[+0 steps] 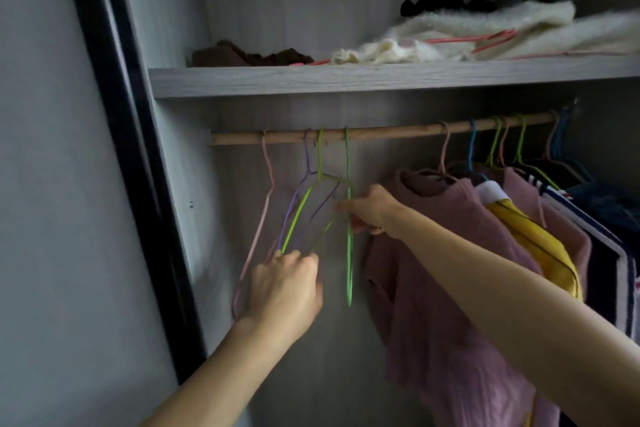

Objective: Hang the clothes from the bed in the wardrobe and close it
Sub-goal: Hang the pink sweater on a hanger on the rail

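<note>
L hand point(284, 288): fingers curled round purple + lime hangers point(295, 222). R hand point(372, 210): fingers pinched green hanger point(349, 253), hung on rod point(381, 132).

A pale grey wall point(41, 184) meets a black frame point(114, 114), dimly lit.

The wardrobe stands open. On the left of the rail point(381, 132) hang four bare wire hangers. The left hand point(284, 288) grips the lower end of the lime hanger point(298, 215), which is swung out at a slant beside the purple hanger point(292, 208) and the pink hanger point(266, 198). The right hand point(370, 211) holds the green hanger point(349, 270), which hangs straight. To the right hang a pink top point(443, 270), a yellow garment point(540, 243) and a striped one point(620, 260). Cream knits point(485, 31) lie on the shelf point(311, 81) above.
</note>
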The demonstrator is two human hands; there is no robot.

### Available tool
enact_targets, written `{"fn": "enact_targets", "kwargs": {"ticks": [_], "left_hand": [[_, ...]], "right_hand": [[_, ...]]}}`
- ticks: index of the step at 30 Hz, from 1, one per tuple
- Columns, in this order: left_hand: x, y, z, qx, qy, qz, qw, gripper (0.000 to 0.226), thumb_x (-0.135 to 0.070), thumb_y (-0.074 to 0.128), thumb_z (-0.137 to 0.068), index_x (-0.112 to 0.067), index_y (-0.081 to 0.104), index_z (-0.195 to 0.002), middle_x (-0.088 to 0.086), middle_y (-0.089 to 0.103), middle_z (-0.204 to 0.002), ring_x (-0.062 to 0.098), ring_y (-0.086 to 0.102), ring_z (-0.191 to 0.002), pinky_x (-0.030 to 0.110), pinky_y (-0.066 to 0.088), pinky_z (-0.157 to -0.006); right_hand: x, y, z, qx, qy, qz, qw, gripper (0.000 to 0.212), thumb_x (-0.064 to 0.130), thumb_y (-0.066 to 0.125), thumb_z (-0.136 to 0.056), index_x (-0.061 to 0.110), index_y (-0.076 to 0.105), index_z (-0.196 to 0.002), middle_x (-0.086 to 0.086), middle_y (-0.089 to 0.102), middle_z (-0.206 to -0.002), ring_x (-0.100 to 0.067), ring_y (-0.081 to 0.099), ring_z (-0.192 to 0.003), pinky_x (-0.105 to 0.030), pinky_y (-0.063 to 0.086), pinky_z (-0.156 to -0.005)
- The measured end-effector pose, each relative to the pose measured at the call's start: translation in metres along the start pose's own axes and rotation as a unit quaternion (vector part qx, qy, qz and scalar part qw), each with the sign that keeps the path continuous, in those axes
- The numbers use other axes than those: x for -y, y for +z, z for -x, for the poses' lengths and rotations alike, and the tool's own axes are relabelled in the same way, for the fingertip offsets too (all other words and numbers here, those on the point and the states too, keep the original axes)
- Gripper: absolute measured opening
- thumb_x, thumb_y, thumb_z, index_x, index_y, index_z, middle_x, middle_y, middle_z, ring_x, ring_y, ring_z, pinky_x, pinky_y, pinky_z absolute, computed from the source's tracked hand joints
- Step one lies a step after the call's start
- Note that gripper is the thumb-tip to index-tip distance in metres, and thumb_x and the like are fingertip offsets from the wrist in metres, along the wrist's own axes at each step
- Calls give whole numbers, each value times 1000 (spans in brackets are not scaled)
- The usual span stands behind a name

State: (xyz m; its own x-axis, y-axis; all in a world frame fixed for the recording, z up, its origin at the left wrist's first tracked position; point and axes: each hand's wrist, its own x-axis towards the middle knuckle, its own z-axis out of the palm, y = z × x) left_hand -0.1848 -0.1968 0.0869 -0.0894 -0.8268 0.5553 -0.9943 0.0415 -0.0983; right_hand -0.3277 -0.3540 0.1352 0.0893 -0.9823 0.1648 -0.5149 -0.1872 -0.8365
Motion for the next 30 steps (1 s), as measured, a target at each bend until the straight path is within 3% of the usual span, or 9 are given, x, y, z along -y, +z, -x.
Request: {"fn": "enact_targets", "kwargs": {"ticks": [3,6,8,13,17,20,23,27,30], "left_hand": [[10,-5,20,14,30,1,999,19,-33,43,-93,-21,56,-99,1,64,-105,25,57,-107,36,46,-76],[13,-7,31,25,54,9,998,23,-35,42,-95,-19,57,-101,3,64,-106,27,58,-107,34,44,-76],[13,-6,35,43,62,13,997,24,-36,42,-96,-19,58,-103,4,64,-108,27,58,-106,34,42,-75],[-5,7,31,94,89,68,989,23,-37,45,-94,-19,58,-100,3,65,-109,27,60,-104,34,45,-79],[-43,20,32,134,106,85,982,25,-40,49,-91,-18,60,-98,4,66,-107,28,62,-102,34,47,-81],[-90,28,43,174,146,79,971,27,-41,48,-91,-21,60,-104,4,64,-112,27,60,-107,35,45,-86],[-155,29,61,201,193,82,957,27,-41,46,-91,-22,60,-105,3,64,-115,27,60,-108,35,44,-87],[-265,28,97,236,265,92,930,27,-39,44,-91,-22,58,-107,2,63,-119,26,58,-111,35,44,-88],[-361,24,138,262,323,107,903,29,-39,44,-92,-22,57,-110,3,61,-120,26,58,-112,36,45,-90]], "right_hand": [[-4,6,-3,-70,6,-10,997,33,16,67,-84,11,62,-52,-6,63,-52,-17,52,-42,-17,32,-33],[2,-18,8,-144,-2,-15,989,31,17,64,-86,10,63,-55,-13,69,-62,-22,58,-48,-20,33,-32],[9,-42,30,-162,-1,-8,987,31,17,62,-88,11,64,-57,-10,63,-54,-24,55,-47,-21,35,-34],[3,-93,101,-171,3,20,985,26,12,60,-92,7,58,-66,-5,52,-51,-6,46,-28,-14,33,-31],[-46,-128,159,-169,-4,145,975,35,12,52,-89,19,53,-55,-3,59,-54,-19,59,-47,-37,55,-53],[-93,-162,221,-157,30,255,954,26,22,47,-87,29,53,-63,6,66,-59,-11,64,-52,-34,56,-63],[-145,-199,296,-186,65,264,944,19,26,49,-93,39,62,-91,10,66,-63,-8,59,-56,-31,52,-65],[-225,-267,406,-198,149,296,923,20,29,51,-96,34,68,-106,9,69,-73,-9,63,-69,-24,42,-60],[-282,-321,497,-228,223,287,903,19,34,55,-94,33,71,-106,12,64,-65,-3,60,-68,-26,48,-67]]}}
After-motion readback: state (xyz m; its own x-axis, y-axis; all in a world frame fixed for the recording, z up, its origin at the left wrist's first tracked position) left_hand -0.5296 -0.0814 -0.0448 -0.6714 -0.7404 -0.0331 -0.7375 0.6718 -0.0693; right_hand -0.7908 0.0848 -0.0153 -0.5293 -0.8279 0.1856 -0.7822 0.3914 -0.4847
